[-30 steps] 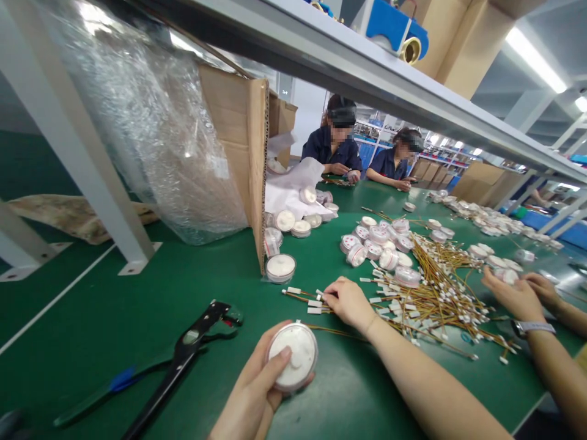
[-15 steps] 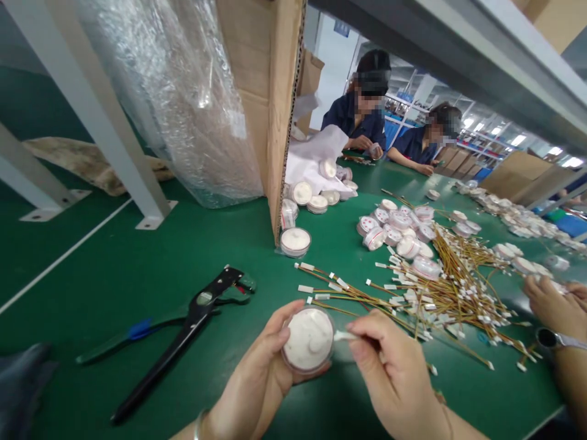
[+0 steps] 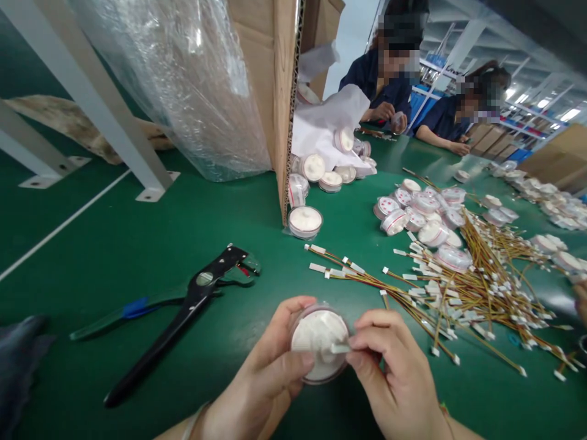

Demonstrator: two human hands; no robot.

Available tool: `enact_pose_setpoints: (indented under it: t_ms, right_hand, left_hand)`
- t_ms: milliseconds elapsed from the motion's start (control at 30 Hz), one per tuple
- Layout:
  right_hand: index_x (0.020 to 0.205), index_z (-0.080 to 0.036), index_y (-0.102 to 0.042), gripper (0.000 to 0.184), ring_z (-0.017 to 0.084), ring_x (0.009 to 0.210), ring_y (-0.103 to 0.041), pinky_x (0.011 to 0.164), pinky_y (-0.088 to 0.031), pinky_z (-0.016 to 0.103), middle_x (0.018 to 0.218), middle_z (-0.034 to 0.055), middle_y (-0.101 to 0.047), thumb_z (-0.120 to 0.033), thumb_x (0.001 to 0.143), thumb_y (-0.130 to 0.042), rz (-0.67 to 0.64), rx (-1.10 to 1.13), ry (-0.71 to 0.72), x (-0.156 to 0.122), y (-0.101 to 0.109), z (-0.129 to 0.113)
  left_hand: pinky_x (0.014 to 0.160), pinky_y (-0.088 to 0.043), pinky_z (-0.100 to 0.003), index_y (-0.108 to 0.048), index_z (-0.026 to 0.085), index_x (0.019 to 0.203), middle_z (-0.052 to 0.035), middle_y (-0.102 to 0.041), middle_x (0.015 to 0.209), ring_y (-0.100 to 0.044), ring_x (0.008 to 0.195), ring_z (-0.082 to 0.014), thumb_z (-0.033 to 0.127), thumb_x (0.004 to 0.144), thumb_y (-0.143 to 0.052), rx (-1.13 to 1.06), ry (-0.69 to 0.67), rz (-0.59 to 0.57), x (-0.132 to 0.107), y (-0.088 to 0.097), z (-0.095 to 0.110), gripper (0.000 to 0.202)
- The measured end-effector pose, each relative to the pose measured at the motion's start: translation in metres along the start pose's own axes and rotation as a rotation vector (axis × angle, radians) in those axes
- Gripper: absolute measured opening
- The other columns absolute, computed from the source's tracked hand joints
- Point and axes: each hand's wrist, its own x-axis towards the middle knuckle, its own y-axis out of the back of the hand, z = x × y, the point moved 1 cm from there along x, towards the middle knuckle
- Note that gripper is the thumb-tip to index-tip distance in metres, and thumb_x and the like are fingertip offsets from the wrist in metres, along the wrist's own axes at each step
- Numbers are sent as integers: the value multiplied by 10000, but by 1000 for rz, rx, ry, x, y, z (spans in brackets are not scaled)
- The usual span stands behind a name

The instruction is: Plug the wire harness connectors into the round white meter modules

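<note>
Left hand cups a round white disc at near centre, just above the green table. The thumb lies over its near-left rim and the fingers curl round the far side. Right hand pinches a small white connector between thumb and forefinger, against the disc's right edge. The view is blurred there, so I cannot tell whether the connector is seated.

Left of the hands: black pliers lying flat.

Far centre: carton with its corrugated edge toward the camera. A clear bag bulges at its left; contents not legible. A wrapped disc sits at the carton's foot. Behind it a white bag lies open, with several discs on and beside it.

Right: disc cluster, then a heap of wires with white ends, its nearest strands close to the right hand.

Far right: two people at the same table, each handling a part.
</note>
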Motion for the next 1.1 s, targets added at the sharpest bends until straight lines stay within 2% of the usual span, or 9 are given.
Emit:
enact_pose_setpoints:
  t_ms: [200, 333, 400, 533, 667, 833, 967, 1100]
  right_hand:
    - [876, -199, -579, 58, 106, 780, -577, 676, -493, 200, 850, 24, -571, -154, 860, -546, -1, 7, -18, 2, 5, 2]
    - [882, -194, -590, 61, 100, 749, -553, 643, -481, 197, 820, 16, -552, -153, 865, -548, -41, 6, -17, 2, 10, 1]
    - [891, -182, -598, 63, 96, 760, -552, 646, -473, 188, 835, 22, -544, -153, 868, -548, -79, 12, -14, 1, 11, 1]
    - [882, -163, -617, 56, 89, 752, -554, 642, -460, 181, 839, 28, -531, -159, 860, -565, -127, 28, 0, 1, 11, 1]
    - [865, -160, -630, 74, 83, 699, -551, 595, -452, 175, 793, 20, -530, -196, 866, -566, -126, 19, 16, 2, 11, -2]
    - [848, -160, -635, 161, 74, 644, -555, 564, -452, 164, 751, 14, -545, -272, 894, -529, -110, 35, 18, 2, 8, -7]
    - [845, -156, -637, 154, 75, 666, -571, 597, -464, 161, 759, 19, -568, -255, 892, -528, -95, 49, -4, 1, 7, -8]
    - [835, -144, -645, 110, 75, 670, -578, 613, -470, 160, 761, 24, -578, -203, 869, -559, -107, 31, 7, 2, 7, -7]
  left_hand:
    - [877, -420, -388, -320, 264, 1290, -76, -529, 1163, -520, 1050, -266, 294, 751, -673, 131, 84, -79, 0, -3, -3, 645]
    - [861, -428, -357, -205, 277, 1317, -53, -526, 1148, -529, 982, -211, 287, 779, -647, 359, 82, -37, 0, -2, -3, 696]
    - [785, -441, -310, -176, 284, 1272, -31, -538, 1074, -530, 896, -175, 291, 801, -623, 437, 47, -43, -1, -2, -2, 649]
    - [642, -419, -232, -268, 260, 1160, -9, -541, 959, -496, 763, -131, 302, 815, -613, 463, 22, -93, -2, 0, 0, 489]
    - [723, -435, -239, -347, 251, 1231, -22, -552, 1026, -510, 846, -144, 352, 815, -634, 394, 7, -89, -3, 3, 0, 515]
    - [786, -439, -233, -395, 289, 1272, -24, -575, 1095, -538, 931, -152, 360, 864, -570, 316, -33, -160, -7, 4, 2, 450]
    - [853, -431, -283, -405, 295, 1284, -36, -549, 1127, -529, 982, -178, 385, 870, -540, 485, -59, -130, -6, 5, 4, 445]
    - [930, -411, -335, -405, 308, 1289, -44, -485, 1190, -495, 1080, -207, 325, 874, -511, 719, -184, -140, -4, 6, 1, 428]
